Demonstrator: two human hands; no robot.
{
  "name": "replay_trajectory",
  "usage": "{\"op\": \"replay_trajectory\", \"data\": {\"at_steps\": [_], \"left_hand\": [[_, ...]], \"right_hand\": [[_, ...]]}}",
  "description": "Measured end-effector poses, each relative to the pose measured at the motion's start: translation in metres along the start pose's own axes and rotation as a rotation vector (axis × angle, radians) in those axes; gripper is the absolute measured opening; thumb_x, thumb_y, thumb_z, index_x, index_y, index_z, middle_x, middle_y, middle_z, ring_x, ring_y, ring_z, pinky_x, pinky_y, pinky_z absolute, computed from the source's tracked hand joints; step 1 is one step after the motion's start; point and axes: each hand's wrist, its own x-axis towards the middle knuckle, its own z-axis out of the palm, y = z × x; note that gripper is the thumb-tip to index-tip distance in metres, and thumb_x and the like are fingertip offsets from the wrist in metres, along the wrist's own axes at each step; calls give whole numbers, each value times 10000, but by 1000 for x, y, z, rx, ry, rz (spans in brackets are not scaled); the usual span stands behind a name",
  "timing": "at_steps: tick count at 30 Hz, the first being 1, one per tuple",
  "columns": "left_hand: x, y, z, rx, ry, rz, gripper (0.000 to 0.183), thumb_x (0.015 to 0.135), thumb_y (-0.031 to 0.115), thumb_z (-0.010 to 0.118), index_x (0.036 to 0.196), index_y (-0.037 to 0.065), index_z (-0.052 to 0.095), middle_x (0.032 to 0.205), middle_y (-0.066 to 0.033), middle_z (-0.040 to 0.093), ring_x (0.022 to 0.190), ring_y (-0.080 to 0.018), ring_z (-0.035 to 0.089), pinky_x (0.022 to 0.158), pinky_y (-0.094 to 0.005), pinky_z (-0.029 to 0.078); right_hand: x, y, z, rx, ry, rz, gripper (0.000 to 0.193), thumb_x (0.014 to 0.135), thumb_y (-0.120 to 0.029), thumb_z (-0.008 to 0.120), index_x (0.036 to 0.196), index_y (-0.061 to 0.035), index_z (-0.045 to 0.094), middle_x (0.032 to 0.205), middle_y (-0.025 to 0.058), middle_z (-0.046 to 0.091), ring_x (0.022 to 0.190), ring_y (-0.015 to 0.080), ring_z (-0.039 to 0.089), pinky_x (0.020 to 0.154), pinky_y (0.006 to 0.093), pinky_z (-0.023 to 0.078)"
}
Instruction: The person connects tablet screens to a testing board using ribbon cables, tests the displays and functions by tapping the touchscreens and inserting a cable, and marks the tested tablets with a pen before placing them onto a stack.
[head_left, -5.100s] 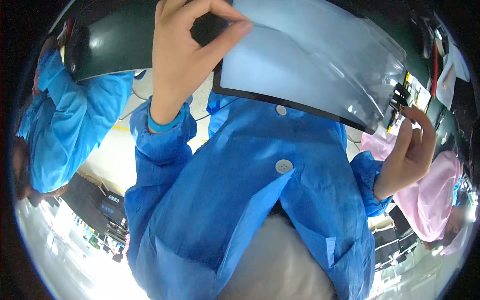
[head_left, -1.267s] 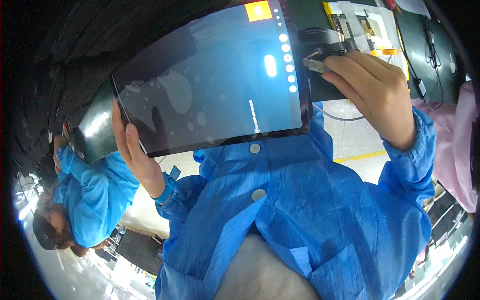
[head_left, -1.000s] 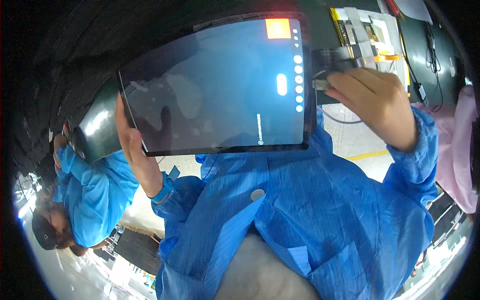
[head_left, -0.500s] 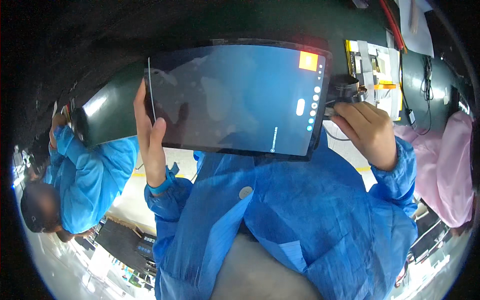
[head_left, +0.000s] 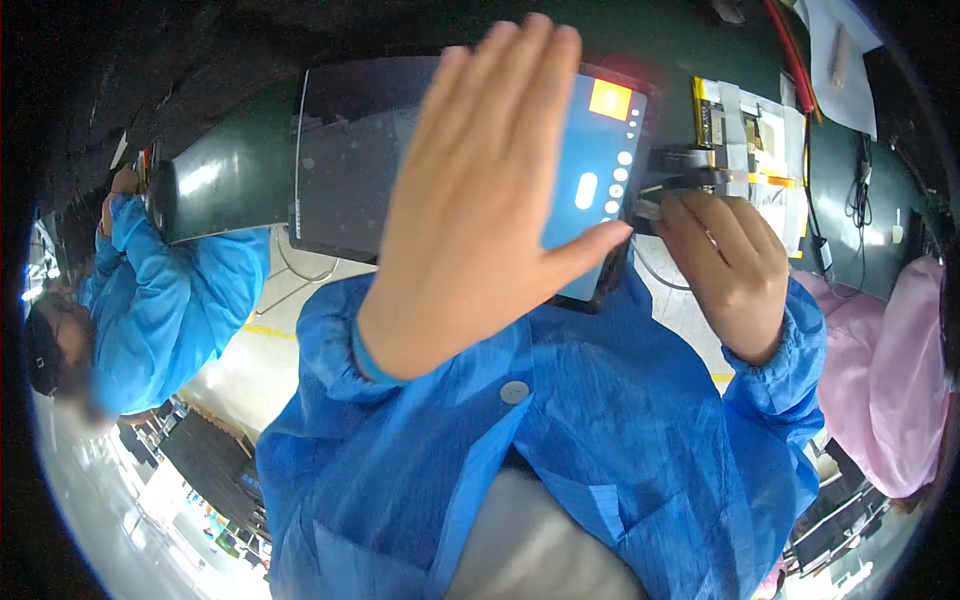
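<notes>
A large black tablet (head_left: 345,160) with a lit screen lies flat in front of me, showing a blue background, an orange square and white round icons. My left hand (head_left: 470,210) hovers over the screen, or touches it, with palm down, fingers stretched out and thumb spread. It hides the middle of the screen. At the tablet's right edge my right hand (head_left: 728,262) pinches a small greyish cable plug (head_left: 648,209). A thin cable (head_left: 660,276) curves below it. Whether the plug sits in the tablet is too small to tell.
Beyond my right hand are a dark round item (head_left: 690,165) and a yellow-edged board with taped parts (head_left: 765,150). A black cable (head_left: 856,190) lies on the dark green table (head_left: 850,240). People in blue (head_left: 175,290) and pink (head_left: 885,370) sleeves sit on either side.
My left hand has let go of the tablet's left edge and moved right, over the screen. The right hand stays at the right edge, still pinching the plug.
</notes>
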Motion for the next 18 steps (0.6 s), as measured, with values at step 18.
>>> {"op": "replay_trajectory", "data": {"at_steps": [18], "left_hand": [[21, -5, 40, -13, -123, 118, 913, 536, 321, 792, 1298, 25, 386, 1335, -180, 412, 1270, -323, 372, 1099, -463, 178]], "right_hand": [[-3, 13, 7, 186, -94, -5, 224, 648, -114, 592, 869, -83, 569, 830, 11, 550, 750, 130, 611, 548, 235, 511]]}}
